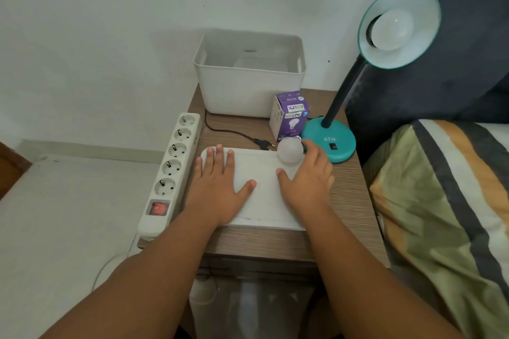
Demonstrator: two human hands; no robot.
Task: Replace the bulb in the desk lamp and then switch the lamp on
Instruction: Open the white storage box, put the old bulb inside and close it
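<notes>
The left hand [219, 187] lies flat, palm down, on a white folded cloth [264, 201], its fingers [217, 158] spread wide and reaching the cloth's far left corner; it holds nothing. The right hand [305, 176] also rests on the cloth, thumb stretched out toward the left, while its other fingers curl loosely around the right side of a loose white bulb [289, 149]. They are beside the bulb and seem to touch it, but whether they grip it cannot be told.

That bulb lies on the far right corner of the cloth, with its metal base pointing away toward a purple and white bulb box [290, 115] that stands upright just behind it. Just right of the bulb sits the round teal base of the desk lamp [330, 140], with a small dark switch [333, 147] on top. A dark bent neck rises from the base to a teal shade turned toward the camera, and a second white bulb [392, 30] sits in the socket inside it, unlit.

The lamp's black plug [264, 143] lies loose on the wooden worktop [344, 201] just beyond the cloth, its cord trailing back toward a white plastic bin [249, 77] standing against the wall. Along the left edge of the worktop lies a white power strip [170, 173] with five sockets, none occupied, and a red rocker switch [158, 208] at its near end. A bed with a striped cover [440, 201] lies to the right.
</notes>
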